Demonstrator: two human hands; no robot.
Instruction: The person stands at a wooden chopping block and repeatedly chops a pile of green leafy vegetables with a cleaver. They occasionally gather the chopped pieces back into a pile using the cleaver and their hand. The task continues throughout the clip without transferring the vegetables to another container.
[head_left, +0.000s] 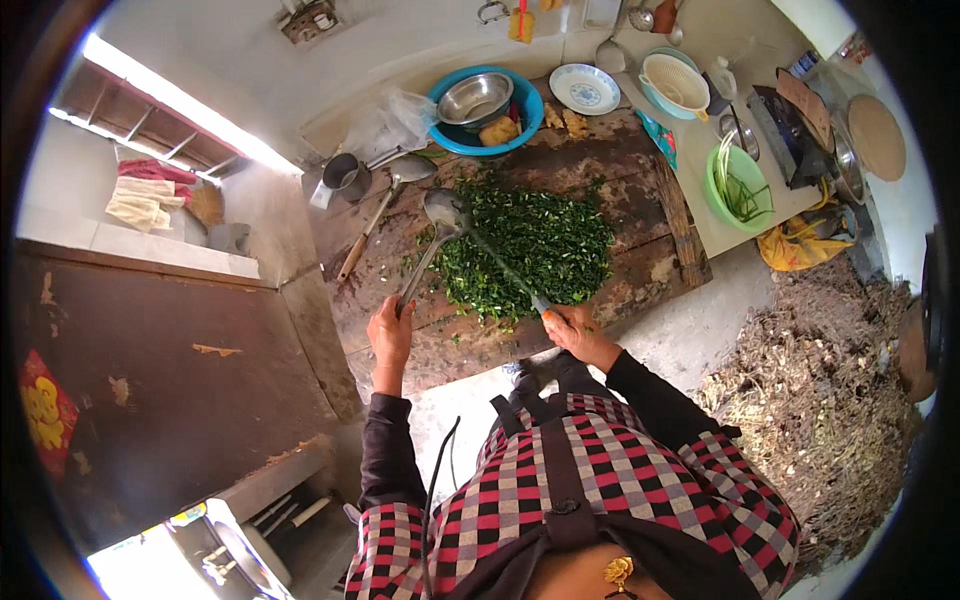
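Observation:
My left hand is closed around the handle of a metal ladle, whose bowl lies at the upper left edge of a heap of chopped green leaves. The heap is spread on a worn wooden table. My right hand grips the grey handle of a thin utensil, seemingly a knife, that slants up and left across the greens towards the ladle's bowl. Its far end is hard to make out. A spatula with a wooden handle rests on the table to the left.
Along the table's back stand a metal mug, a blue basin holding a steel bowl, ginger root and a patterned plate. A green bowl of scallions is on the right counter. Dry plant matter covers the floor at right.

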